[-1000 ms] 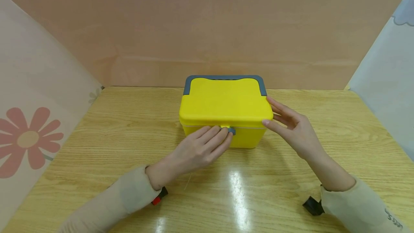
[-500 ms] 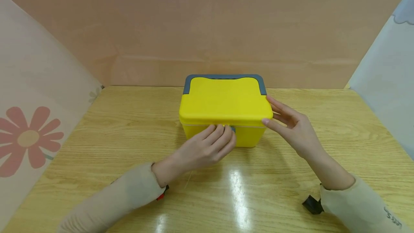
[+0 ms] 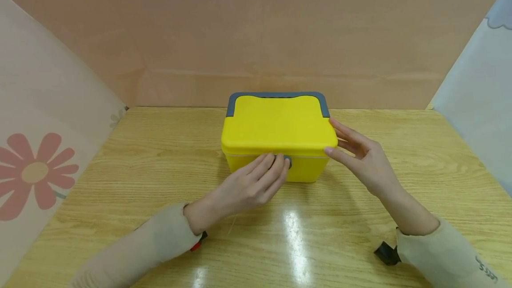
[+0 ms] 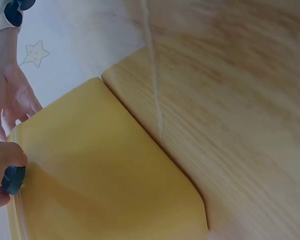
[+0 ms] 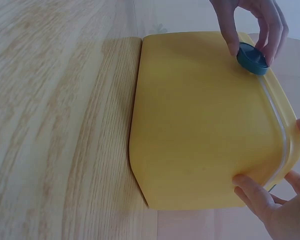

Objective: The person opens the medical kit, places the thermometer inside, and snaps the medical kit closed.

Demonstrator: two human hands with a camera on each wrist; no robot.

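A yellow plastic box (image 3: 280, 123) with a grey handle (image 3: 276, 95) folded at its back stands lid-down-shut on the wooden table (image 3: 120, 168). My left hand (image 3: 276, 166) is at the box's front, thumb and fingers pinching the small blue-grey latch (image 3: 287, 161). The right wrist view shows that pinch on the latch (image 5: 252, 59) from the side. My right hand (image 3: 340, 146) lies against the box's right end with straight fingers, its thumb on the front right corner. In the left wrist view the latch (image 4: 12, 179) sits under my fingertips (image 4: 5, 155).
Peach panels wall the table at the back, a flower-printed sheet (image 3: 36, 172) on the left and a pale sheet (image 3: 476, 101) on the right. Bare wood lies on both sides of the box and in front of it.
My left fingers have crept up over the latch and its yellow tab, hiding more of them. The box and the right hand have stayed put.
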